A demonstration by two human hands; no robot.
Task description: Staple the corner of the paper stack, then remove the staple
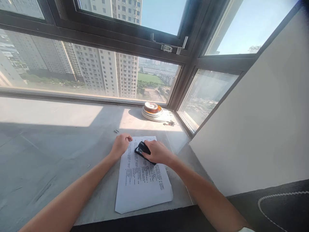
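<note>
Dark window frame [96, 37]: seen beyond both hands. Pale grey ledge [60, 154]: extended under & around both hands, partly sunlit toward window. Printed paper [145, 195]: laid on ledge, under R hand [158, 151] & reaching to L hand [120, 145]; near end unprinted, closer to wearer than either hand.

Stack of round items [152, 111]: located beyond R hand, by window corner. White layers below, amber layer above, whitish round pc. on top; dishes or rolls can't be told, nor whether anything is contained.

L hand: placed at paper's L edge, fingers curled in; pinch on paper can't be confirmed. R hand: closed round black stapler [143, 148], which is held aslant over the print, its far end pointed twd. L hand. Tangled small item [170, 123]: beyond R hand, sl. to right, just beside stack; ID unclear. Small grey strips [116, 131]: just beyond L hand, approx. two.
</note>
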